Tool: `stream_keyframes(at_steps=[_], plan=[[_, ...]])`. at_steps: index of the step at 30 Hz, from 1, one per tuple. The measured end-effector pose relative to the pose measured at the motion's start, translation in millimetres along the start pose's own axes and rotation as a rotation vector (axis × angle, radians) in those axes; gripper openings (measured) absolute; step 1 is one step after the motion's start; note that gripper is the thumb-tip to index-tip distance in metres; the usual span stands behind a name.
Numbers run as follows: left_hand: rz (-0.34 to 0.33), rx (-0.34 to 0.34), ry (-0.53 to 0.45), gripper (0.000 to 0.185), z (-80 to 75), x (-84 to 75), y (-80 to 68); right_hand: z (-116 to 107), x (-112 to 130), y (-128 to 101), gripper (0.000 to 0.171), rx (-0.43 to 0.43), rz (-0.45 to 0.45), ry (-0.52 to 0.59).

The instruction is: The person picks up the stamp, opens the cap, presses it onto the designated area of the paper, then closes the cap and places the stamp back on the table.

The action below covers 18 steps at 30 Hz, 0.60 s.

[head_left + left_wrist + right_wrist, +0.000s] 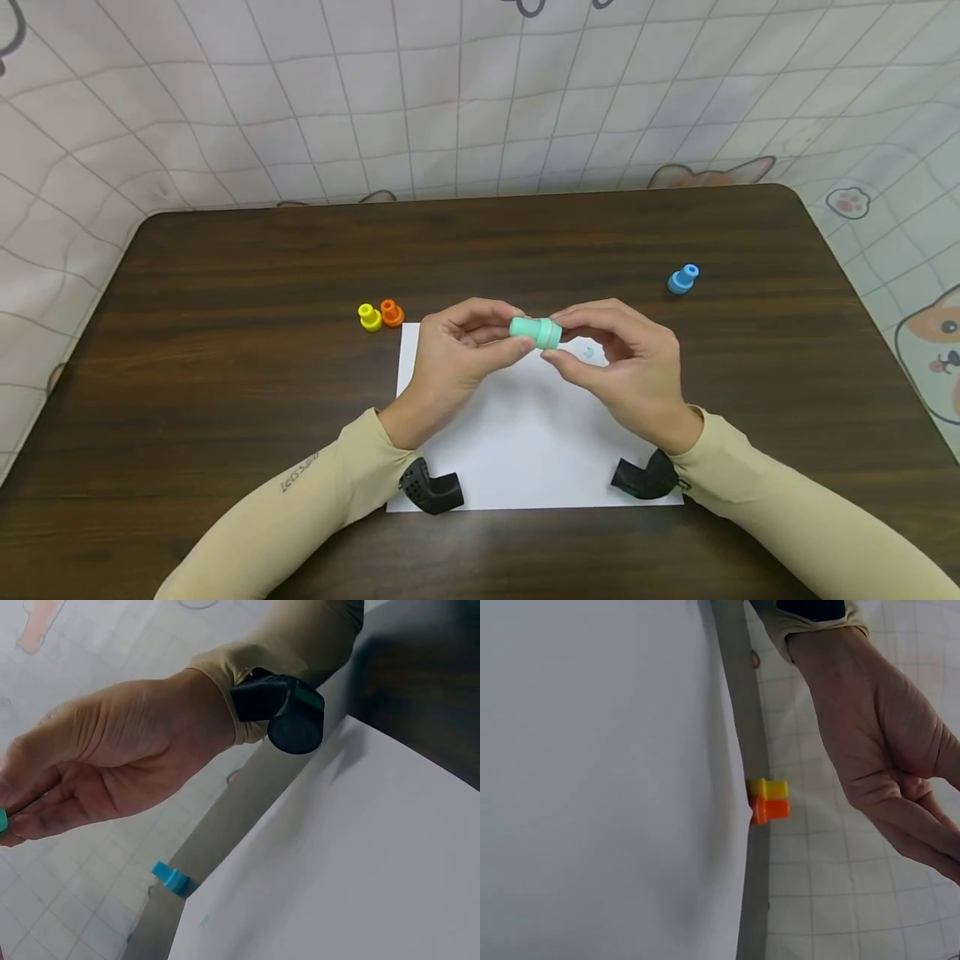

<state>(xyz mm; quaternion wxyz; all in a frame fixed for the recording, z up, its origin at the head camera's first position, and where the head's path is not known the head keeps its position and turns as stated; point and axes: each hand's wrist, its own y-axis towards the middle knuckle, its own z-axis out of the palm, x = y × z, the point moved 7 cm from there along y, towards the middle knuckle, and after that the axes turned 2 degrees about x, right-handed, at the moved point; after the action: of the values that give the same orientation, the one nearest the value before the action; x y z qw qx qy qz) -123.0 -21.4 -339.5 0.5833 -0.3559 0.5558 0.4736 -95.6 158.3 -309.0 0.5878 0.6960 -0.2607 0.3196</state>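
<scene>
Above a white sheet of paper [540, 450], both hands hold a small mint-green stamp [528, 328] lying sideways in the air. My left hand [465, 358] pinches its narrower left end between thumb and fingers. At the wider right end, the thumb and fingers of my right hand [626, 358] grip the rim. In the left wrist view, the right hand [127, 750] appears with a sliver of the green stamp [3, 821] at the frame's edge. The right wrist view shows the left hand [885, 742], its fingertips cut off. A small bluish mark [589, 352] shows on the paper.
A yellow stamp [370, 317] and an orange stamp [392, 313] stand side by side at the paper's far left corner. Farther right stands a blue stamp [682, 279]. The dark wooden table [247, 350] backs onto a patterned white cloth [435, 117].
</scene>
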Motion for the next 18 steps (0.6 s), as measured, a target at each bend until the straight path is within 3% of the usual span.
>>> stream_keyframes(at_steps=[6,18], plan=[[-0.027,-0.018,0.012,0.029,-2.2,-0.6,3.3,-13.5,3.5,-0.8,0.036,-0.009,-0.015,-0.046],[-0.038,-0.005,0.021,0.033,-6.6,1.8,20.2,-55.4,4.7,-7.2,0.041,-0.137,0.035,0.017]])
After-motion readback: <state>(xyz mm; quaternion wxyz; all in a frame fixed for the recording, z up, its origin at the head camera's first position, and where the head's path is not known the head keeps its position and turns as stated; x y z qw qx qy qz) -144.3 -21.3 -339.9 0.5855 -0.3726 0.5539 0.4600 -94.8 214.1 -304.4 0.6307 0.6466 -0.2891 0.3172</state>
